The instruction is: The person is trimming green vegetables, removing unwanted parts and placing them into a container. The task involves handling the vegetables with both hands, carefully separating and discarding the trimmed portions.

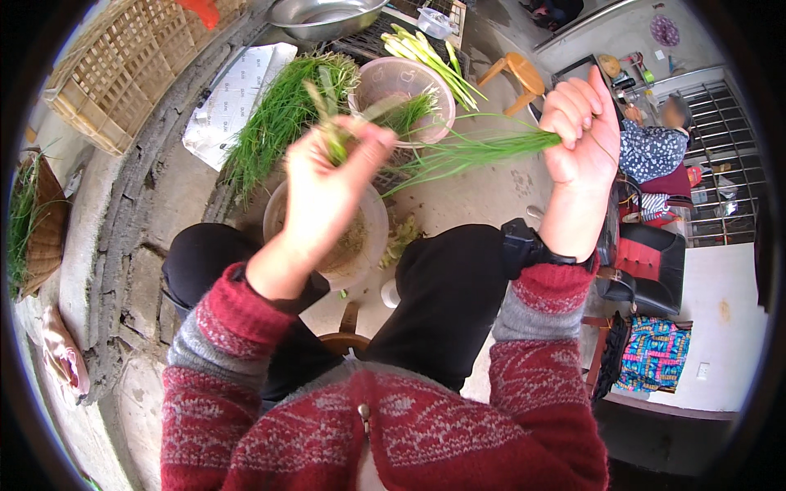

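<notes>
My right hand (577, 123) is raised at the right, its fingers closed round a thin bunch of chives (483, 150). The long green leaves fan out leftward from the fist. My left hand (332, 176) is in front of my knees, pinching a short clump of pale and green chive stems (334, 141); motion smears its upper ends. Below the left hand is a translucent tub (378, 225) with brownish scraps in it, partly hidden by the hand and wrist. Behind that hand a large heap of chives (274, 114) lies beside a pinkish basin (446, 110) with more chives in it.
Thick pale-green stalks (417, 57) lie behind the basin, near a metal bowl (307, 23). A white printed sheet (225, 102) and wicker basket (123, 69) are at the left. At the right are a wooden stool (521, 74) and a seated person (651, 151).
</notes>
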A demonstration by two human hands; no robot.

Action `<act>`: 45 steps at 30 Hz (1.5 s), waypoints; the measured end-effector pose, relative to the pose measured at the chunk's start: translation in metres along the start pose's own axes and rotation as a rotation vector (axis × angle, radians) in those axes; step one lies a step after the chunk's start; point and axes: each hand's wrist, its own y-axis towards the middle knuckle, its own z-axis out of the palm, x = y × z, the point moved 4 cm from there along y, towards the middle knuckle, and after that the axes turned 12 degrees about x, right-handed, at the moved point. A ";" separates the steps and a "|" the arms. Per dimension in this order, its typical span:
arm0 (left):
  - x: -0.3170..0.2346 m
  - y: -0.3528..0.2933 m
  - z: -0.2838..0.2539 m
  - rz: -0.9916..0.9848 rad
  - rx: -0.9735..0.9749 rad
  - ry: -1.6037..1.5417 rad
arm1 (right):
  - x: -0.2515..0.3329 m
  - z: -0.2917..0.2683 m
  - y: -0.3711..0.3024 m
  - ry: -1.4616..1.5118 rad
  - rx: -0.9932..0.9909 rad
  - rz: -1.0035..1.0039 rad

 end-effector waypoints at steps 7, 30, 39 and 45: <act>0.003 0.026 -0.061 -0.280 -0.295 0.112 | 0.032 0.009 -0.030 0.188 0.042 -0.011; 0.040 0.017 -0.060 -0.438 -0.451 -0.266 | 0.046 -0.174 0.090 0.023 0.066 0.035; 0.058 0.032 -0.054 -0.605 -0.512 -0.400 | 0.009 -0.463 0.092 -0.651 -1.086 0.052; 0.067 0.037 -0.041 -0.692 -0.377 -0.472 | 0.030 -0.454 0.074 -0.949 -1.088 0.529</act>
